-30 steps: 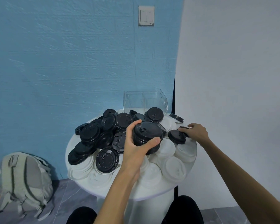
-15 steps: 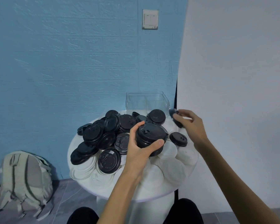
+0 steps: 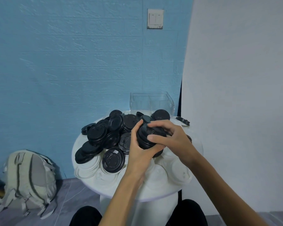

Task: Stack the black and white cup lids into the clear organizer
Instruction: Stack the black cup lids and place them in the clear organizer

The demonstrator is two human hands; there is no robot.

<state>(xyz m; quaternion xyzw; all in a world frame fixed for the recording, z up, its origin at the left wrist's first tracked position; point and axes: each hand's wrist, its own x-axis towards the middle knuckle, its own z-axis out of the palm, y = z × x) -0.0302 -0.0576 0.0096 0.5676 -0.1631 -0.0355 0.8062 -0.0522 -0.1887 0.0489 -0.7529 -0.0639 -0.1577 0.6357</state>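
Both hands' grip round black lid stack, left hand beneath, right hand atop

1. We are seeing loose black lids crowding the round table from nine to twelve o'clock.
2. White lids are blocking six to three o'clock.
3. The clear organizer at twelve o'clock is standing open on top.

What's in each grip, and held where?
Both hands hold one stack of black lids: left hand around its left side and underside, right hand over its top and right side.
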